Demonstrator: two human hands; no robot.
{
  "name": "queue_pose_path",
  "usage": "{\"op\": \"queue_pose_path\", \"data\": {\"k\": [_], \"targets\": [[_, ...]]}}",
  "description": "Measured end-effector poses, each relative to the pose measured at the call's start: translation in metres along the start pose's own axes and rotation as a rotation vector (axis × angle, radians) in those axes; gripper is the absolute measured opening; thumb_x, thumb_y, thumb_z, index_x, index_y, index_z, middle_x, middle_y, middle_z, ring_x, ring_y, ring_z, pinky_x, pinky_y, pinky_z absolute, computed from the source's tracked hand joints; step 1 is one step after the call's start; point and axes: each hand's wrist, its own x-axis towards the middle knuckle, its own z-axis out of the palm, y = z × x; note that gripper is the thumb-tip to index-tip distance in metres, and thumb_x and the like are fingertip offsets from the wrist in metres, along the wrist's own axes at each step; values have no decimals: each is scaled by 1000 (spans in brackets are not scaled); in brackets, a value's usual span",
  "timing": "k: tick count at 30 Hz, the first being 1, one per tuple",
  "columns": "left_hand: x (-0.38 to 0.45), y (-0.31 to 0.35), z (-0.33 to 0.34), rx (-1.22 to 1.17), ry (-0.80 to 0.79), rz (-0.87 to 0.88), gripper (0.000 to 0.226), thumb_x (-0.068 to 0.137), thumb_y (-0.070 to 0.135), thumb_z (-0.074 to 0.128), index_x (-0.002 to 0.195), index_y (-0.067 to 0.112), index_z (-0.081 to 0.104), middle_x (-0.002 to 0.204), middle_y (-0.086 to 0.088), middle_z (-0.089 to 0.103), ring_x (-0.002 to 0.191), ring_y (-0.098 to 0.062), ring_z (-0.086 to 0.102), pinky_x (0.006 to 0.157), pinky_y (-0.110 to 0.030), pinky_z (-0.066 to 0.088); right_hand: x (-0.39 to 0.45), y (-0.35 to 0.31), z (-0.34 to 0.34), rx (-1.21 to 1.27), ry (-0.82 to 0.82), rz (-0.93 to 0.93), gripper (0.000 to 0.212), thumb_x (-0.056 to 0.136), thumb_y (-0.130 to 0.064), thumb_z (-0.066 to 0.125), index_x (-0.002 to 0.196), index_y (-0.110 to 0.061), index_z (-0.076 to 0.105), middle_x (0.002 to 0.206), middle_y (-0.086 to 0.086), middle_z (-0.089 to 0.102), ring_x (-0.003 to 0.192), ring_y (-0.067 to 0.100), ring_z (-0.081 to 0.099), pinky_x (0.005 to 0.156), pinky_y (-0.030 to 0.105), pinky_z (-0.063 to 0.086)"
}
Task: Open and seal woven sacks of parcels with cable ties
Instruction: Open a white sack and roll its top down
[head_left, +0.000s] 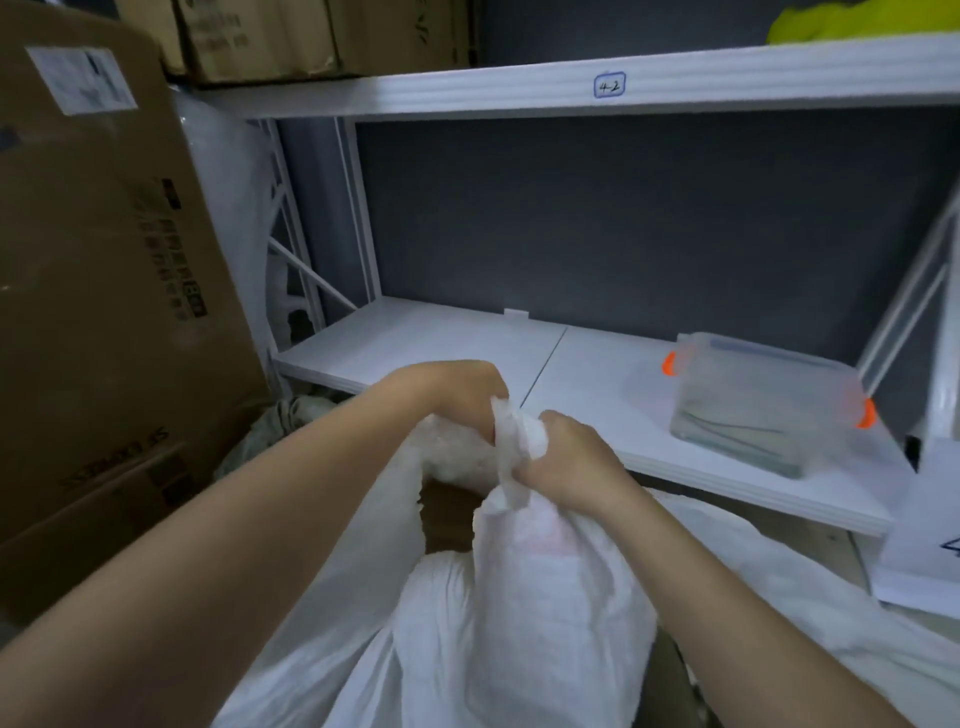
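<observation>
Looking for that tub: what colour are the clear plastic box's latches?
Orange, on the clear plastic box's latches, seen in the head view.

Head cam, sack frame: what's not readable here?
- Cable tie: none visible in the head view; both hands, left hand and right hand, grip the bunched neck of the woven sack.
- Sack contents: hidden by fabric.
- Clear storage box contents: blurred by its translucent walls.
- Cardboard carton print: too blurred.

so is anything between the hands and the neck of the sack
Nothing visible. The left hand and the right hand both already grip the bunched mouth of the white woven sack. No cable tie shows on it.
</observation>
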Motion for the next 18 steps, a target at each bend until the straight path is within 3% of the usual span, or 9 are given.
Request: {"op": "queue_pose_path", "data": {"k": [4, 6, 9, 11, 12, 13, 15, 16, 18], "targets": [[-15, 15, 6, 597, 344, 185, 34, 88, 31, 57, 115, 17, 42, 103, 1, 47, 97, -20, 47, 77, -29, 38, 1, 1, -13, 1032, -506, 127, 22, 82, -2, 68, 102, -11, 66, 88, 8, 69, 76, 17, 64, 66, 28, 51], [-18, 21, 11, 491, 315, 203, 13, 91, 22, 51, 101, 17, 45, 92, 2, 47, 85, -18, 46, 69, -28, 34, -1, 3, -16, 948, -483, 100, 18, 82, -3, 69, 97, -11, 65, 80, 5, 69, 70, 14, 65, 63, 27, 52], [-14, 13, 3, 180, 106, 63, 21, 86, 19, 55, 67, 20, 45, 74, 2, 50, 75, -23, 49, 67, -36, 42, -8, 3, -12, 253, -237, 71, 30, 75, -28, 75, 99, -16, 61, 87, 0, 65, 74, 13, 62, 61, 25, 46], [-10, 12, -1, 26, 32, -12, 6, 84, 21, 58, 80, 19, 62, 88, -7, 61, 86, -28, 56, 72, -37, 46, -11, 7, -5, 27, -119, 64, 33, 76, -35, 71, 99, -17, 56, 88, -2, 60, 75, 13, 59, 57, 25, 43], [-10, 14, -1, 68, 33, -37, 14, 86, 23, 59, 98, 17, 63, 102, -10, 62, 93, -28, 56, 74, -36, 46, -10, 11, -1, 80, -119, 78, 30, 77, -32, 72, 98, -16, 57, 89, -1, 61, 75, 15, 60, 58, 25, 45], [-13, 17, 0, 168, 43, -33, 27, 86, 26, 61, 111, 15, 58, 110, -10, 60, 95, -25, 54, 74, -34, 44, -9, 14, -1, 299, -170, 110, 27, 76, -25, 75, 96, -13, 60, 90, 2, 64, 77, 16, 63, 61, 26, 49], [-20, 22, 3, 348, 202, 92, 50, 82, 33, 65, 124, 19, 44, 116, -2, 50, 101, -20, 46, 82, -32, 40, -7, 15, -5, 912, -398, 157, 36, 72, -10, 79, 105, -7, 65, 101, 15, 69, 86, 21, 67, 78, 31, 56], [-23, 25, 8, 390, 273, 178, 56, 82, 35, 66, 128, 20, 39, 117, 0, 45, 105, -18, 42, 88, -31, 37, -3, 18, -8, 1132, -471, 148, 45, 70, -6, 79, 112, -4, 64, 107, 20, 68, 92, 24, 66, 88, 37, 54], [-27, 28, 15, 361, 357, 296, 43, 87, 35, 61, 122, 16, 44, 108, 1, 46, 98, -16, 42, 83, -27, 35, -2, 19, -16, 1231, -512, 108, 49, 68, -8, 77, 114, -4, 62, 106, 18, 67, 93, 24, 65, 90, 36, 53]]}}
